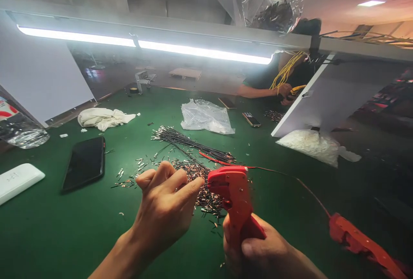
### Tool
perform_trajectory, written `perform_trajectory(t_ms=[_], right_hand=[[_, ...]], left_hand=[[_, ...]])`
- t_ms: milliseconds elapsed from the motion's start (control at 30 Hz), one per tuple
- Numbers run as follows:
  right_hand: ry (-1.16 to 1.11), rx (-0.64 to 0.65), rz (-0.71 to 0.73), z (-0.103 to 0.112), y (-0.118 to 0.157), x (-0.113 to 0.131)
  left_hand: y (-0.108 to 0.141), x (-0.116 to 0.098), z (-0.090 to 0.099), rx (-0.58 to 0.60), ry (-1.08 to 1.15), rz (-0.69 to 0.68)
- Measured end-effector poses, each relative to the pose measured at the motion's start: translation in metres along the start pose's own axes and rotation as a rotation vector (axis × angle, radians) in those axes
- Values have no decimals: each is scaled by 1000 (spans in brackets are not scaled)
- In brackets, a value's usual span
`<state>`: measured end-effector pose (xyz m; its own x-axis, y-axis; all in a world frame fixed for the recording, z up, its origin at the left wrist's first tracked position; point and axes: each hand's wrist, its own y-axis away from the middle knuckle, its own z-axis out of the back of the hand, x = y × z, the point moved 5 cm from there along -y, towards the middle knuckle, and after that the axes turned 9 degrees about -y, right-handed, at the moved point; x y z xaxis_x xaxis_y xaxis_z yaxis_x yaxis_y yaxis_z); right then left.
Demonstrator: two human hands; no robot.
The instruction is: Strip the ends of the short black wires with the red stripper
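Observation:
My right hand is wrapped around the handle of a red wire stripper, which stands upright with its jaws facing left. My left hand is closed in a pinch right beside those jaws. A thin black wire appears to run from its fingertips to the jaws; the thumb is mostly hidden. Behind the hands lies a bundle of black wires with bare ends. A heap of cut wire ends, black and copper, spreads beneath the jaws. A single red wire trails to the right.
A second red stripper rests at lower right. On the green table lie a black phone, a white case, a cloth and a plastic bag. Across the table, a person's hand handles yellow wires.

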<state>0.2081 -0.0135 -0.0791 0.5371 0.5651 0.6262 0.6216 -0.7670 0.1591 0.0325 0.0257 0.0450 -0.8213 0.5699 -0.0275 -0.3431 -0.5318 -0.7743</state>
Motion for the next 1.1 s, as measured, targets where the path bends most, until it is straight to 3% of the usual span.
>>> perform_trajectory(t_ms=[333,667,967,1100], right_hand=[[72,93,-3,-14,-1,-1],[-42,-21,-26,-22,-2,-10],[-107,18,-72,-19,-1,-8],[-142,57,-22,-24,-2,-5]], left_hand=[[0,5,-1,22,65,-17],[6,12,-18,135,102,38],[4,12,-17,110,107,-20],[6,15,-18,122,78,-46]])
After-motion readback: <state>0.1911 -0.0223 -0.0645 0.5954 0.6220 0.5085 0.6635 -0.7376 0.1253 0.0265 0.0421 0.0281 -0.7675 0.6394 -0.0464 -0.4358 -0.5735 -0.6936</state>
